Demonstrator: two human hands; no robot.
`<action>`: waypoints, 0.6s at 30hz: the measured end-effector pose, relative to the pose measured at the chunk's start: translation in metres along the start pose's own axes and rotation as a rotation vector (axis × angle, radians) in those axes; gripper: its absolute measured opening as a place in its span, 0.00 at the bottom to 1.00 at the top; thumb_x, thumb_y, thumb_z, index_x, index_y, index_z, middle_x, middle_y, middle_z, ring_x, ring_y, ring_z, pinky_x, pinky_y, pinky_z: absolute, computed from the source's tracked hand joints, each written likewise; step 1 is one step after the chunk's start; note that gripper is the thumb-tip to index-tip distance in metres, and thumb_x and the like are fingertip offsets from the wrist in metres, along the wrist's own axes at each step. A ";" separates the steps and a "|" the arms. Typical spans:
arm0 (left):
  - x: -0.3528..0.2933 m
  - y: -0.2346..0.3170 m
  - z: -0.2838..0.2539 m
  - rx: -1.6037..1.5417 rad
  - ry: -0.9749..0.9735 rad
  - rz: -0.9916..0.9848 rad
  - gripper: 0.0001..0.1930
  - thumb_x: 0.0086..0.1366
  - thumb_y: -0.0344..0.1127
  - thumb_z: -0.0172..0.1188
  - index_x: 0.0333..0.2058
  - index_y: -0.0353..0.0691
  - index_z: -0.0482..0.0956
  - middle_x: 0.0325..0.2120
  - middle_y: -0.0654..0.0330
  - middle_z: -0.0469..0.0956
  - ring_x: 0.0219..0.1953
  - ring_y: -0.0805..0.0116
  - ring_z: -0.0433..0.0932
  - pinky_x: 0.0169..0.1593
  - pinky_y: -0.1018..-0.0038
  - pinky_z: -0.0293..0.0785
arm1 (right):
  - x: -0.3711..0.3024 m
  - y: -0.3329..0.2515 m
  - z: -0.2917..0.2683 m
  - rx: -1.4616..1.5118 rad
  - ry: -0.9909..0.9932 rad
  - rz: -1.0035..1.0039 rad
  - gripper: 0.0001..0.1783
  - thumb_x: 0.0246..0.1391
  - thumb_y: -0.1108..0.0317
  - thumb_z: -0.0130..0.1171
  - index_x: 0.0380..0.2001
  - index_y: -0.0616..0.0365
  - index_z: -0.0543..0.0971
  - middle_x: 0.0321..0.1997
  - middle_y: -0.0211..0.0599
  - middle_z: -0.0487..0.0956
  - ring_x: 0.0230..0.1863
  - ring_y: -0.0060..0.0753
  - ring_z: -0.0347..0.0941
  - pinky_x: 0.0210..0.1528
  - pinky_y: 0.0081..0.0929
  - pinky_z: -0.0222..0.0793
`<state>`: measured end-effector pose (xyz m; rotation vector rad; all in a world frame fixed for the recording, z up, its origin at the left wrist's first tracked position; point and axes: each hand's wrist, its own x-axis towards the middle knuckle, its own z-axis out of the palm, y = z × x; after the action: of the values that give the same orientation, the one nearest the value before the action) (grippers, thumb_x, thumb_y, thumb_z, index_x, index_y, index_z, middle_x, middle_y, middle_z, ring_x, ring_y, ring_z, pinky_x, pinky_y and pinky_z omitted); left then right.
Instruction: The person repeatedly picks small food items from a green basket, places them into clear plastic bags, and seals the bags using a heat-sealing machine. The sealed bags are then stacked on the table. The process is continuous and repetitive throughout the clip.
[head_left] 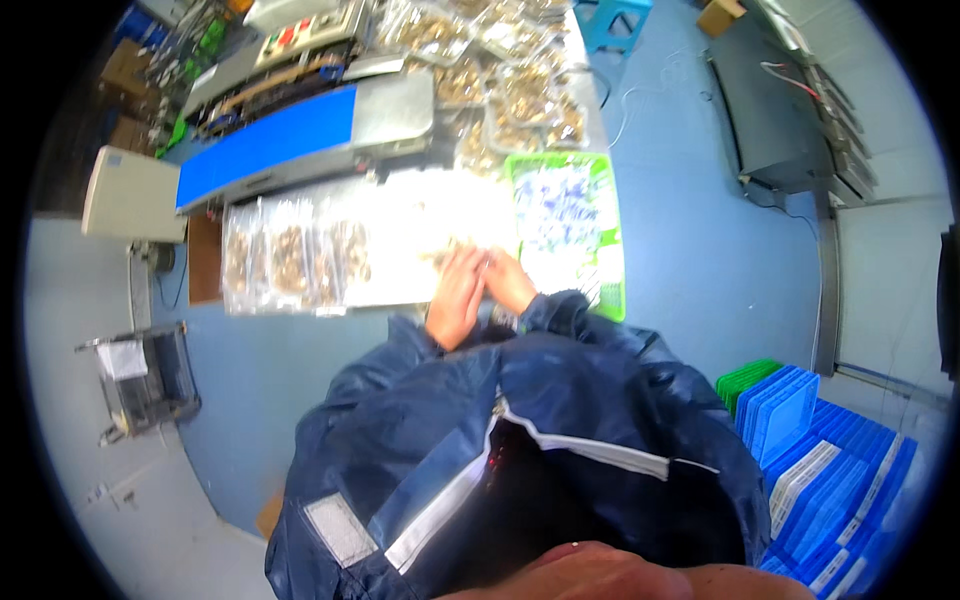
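My left hand (457, 297) and my right hand (511, 281) meet over the near edge of the white worktable (400, 285). Their fingertips are pressed together, and glare washes out whatever they may be holding. Just right of my right hand is a green basket (617, 245) with many small white and blue packets (560, 205) in it. To the left of my left hand, several clear bags of brownish pieces (290, 255) lie in a row.
Behind the table runs a machine with a blue conveyor belt (270, 135). More filled clear bags (525, 95) are piled at the back. A blue stool (613, 25) stands beyond, a dark cabinet (770, 110) at right, and stacked blue crates (780, 410) at lower right.
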<state>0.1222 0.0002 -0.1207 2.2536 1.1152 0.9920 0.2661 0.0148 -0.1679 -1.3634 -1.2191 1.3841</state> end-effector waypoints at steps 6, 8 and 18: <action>0.024 -0.009 -0.035 -0.056 0.289 -0.303 0.31 0.60 0.32 0.63 0.60 0.31 0.63 0.62 0.46 0.62 0.64 0.49 0.60 0.68 0.60 0.51 | -0.012 -0.008 -0.040 0.249 -0.096 -0.029 0.07 0.63 0.69 0.55 0.37 0.59 0.70 0.31 0.29 0.71 0.32 0.18 0.67 0.31 0.23 0.67; 0.028 -0.029 -0.066 0.039 0.399 -0.454 0.38 0.60 0.34 0.66 0.63 0.30 0.56 0.60 0.46 0.64 0.60 0.56 0.65 0.65 0.64 0.57 | -0.026 -0.041 -0.056 0.207 -0.144 0.029 0.07 0.63 0.68 0.55 0.38 0.58 0.70 0.34 0.31 0.74 0.34 0.20 0.71 0.35 0.23 0.70; 0.000 -0.016 -0.075 -1.259 -0.227 -1.109 0.24 0.71 0.44 0.53 0.58 0.31 0.68 0.55 0.54 0.72 0.56 0.63 0.71 0.61 0.66 0.65 | -0.048 -0.100 -0.097 -0.378 -0.486 -0.344 0.13 0.64 0.60 0.51 0.34 0.60 0.67 0.29 0.46 0.67 0.31 0.46 0.66 0.37 0.39 0.64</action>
<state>0.0571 0.0141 -0.0822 0.5476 0.9491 0.5835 0.3591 -0.0049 -0.0553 -1.0059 -2.0163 1.3153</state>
